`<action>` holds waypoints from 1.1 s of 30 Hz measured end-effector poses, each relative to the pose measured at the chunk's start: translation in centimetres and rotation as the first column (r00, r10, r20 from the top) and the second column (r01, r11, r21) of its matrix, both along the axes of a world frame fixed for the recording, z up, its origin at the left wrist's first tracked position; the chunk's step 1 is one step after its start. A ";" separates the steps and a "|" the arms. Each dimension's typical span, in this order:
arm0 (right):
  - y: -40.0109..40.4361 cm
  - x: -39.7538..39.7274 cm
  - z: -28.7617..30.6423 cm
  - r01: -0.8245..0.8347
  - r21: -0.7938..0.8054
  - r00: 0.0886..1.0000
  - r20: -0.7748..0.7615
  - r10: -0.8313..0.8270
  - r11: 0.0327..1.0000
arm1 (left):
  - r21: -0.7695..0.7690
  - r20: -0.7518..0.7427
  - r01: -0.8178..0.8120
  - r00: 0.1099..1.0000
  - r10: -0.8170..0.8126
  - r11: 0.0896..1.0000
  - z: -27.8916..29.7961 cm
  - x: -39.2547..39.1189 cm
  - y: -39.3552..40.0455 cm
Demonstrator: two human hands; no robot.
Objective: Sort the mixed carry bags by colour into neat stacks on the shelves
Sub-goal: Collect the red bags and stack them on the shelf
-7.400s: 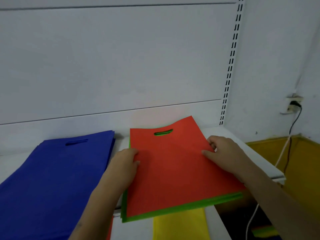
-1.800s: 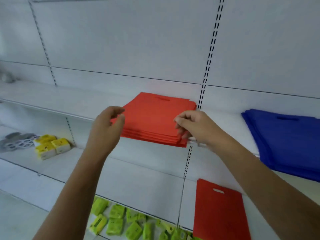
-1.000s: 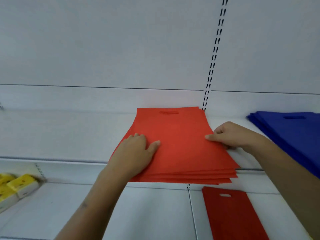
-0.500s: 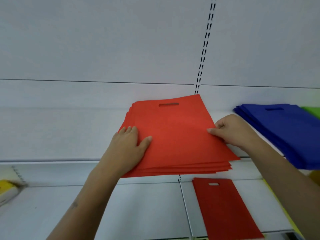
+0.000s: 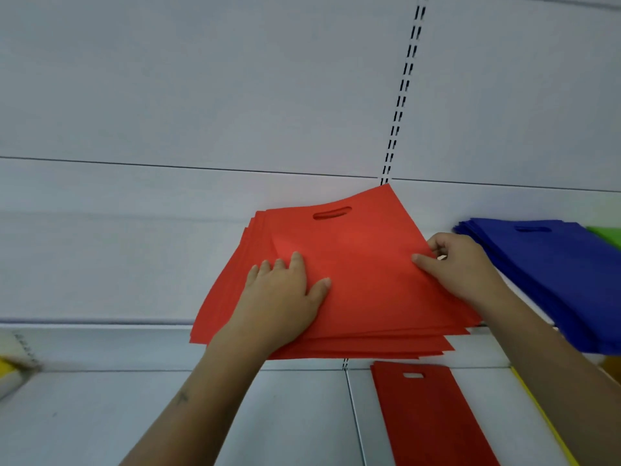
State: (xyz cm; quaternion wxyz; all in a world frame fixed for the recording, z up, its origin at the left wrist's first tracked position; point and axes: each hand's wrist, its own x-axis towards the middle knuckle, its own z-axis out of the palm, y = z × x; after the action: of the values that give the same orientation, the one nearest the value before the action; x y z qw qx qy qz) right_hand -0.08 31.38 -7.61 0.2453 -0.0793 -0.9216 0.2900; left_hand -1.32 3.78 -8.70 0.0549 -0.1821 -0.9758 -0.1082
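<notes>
Red stack [image 5: 363,264] sits on the upper shelf [image 5: 100,290], front edge overhanging the shelf lip. Flat orange-red bags, matte, each with an oval cut-out handle at the far end; the top bag's handle slot is visible. Layers are fanned, not squared: edges step out on the stack's left side and at its near right corner, top bag skewed so one far corner points up at the slotted upright [image 5: 401,95].

Left hand [image 5: 285,297] lies flat on the stack's near-left part, fingers straight, thumb spread, pressing down. Right hand [image 5: 460,264] is at the stack's right edge, thumb on top and fingers curled under, pinching the top bags.

Blue stack [image 5: 554,274] lies right of the red stack, same shelf, not touching. Green bag [image 5: 608,235] peeks out beyond the blue one. Single dark red bag [image 5: 426,412] lies below the red stack on the lower shelf [image 5: 285,415], with a yellow edge [image 5: 537,415] further right.
</notes>
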 end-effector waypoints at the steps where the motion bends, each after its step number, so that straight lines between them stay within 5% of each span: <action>1: -0.2 0.0 0.1 -0.008 -0.016 1.000 0.014 0.008 1.000 | 0.006 0.011 0.007 1.000 -0.007 1.000 0.1 -0.1 0.3; 5: -0.7 0.0 1.0 -0.124 -0.378 0.945 0.237 0.225 0.918 | 0.076 0.020 -0.003 1.000 0.002 0.997 0.8 -0.8 0.3; 11: -0.1 -0.3 0.7 -0.126 -0.369 0.946 0.236 0.224 0.921 | 0.171 0.058 -0.103 0.994 0.095 0.980 1.6 -2.2 -1.0; 13: 0.1 0.0 0.8 -0.130 -0.453 0.924 0.267 0.273 0.882 | 0.356 0.112 -0.096 0.992 0.059 0.929 1.7 -2.5 -0.6; 14: 0.2 0.1 1.0 -0.135 -0.508 0.912 0.272 0.307 0.851 | 0.518 0.166 -0.123 0.985 0.041 0.847 1.8 -2.8 -0.4; 16: 0.3 0.3 1.3 -0.158 -0.562 0.895 0.267 0.358 0.812 | 0.822 0.288 -0.214 0.956 -0.060 0.528 2.4 -3.6 -0.3; 18: 0.2 0.1 1.1 -0.170 -0.554 0.899 0.251 0.359 0.815 | 0.926 0.330 -0.281 0.928 -0.175 0.252 3.0 -4.6 -0.9; 19: 0.1 0.0 0.9 -0.166 -0.544 0.910 0.237 0.340 0.823 | 0.930 0.334 -0.290 0.922 -0.194 0.224 3.1 -4.9 -1.1; 21: 0.0 -0.5 0.4 -0.146 -0.485 0.935 0.217 0.281 0.862 | 0.896 0.345 -0.282 0.928 -0.138 0.344 2.9 -5.5 -1.6; 24: 0.1 -1.5 -0.1 -0.099 -0.259 0.966 0.207 0.156 0.961 | 0.716 0.323 -0.279 0.945 0.050 0.640 2.3 -5.8 -1.7; 27: -0.1 -1.9 -0.5 -0.046 0.039 0.978 0.206 0.037 0.998 | 0.429 0.035 -0.226 0.972 0.234 0.875 2.0 -5.2 -1.2; 30: -0.7 -1.9 -0.5 -0.047 0.307 0.966 0.254 -0.034 0.951 | 0.190 -0.147 -0.227 0.955 0.256 0.955 2.1 -3.9 -0.4; 33: -0.9 -2.0 0.0 -0.107 0.344 0.967 0.253 0.017 0.933 | 0.277 -0.084 -0.212 0.966 0.243 0.937 2.1 -3.9 -0.4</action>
State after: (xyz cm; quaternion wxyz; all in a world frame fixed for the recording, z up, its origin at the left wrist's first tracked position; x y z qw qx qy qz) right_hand -2.11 30.44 -7.58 0.1300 -0.0396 -0.9841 0.1143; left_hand -5.19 3.42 -6.58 0.1478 -0.0650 -0.9620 -0.2200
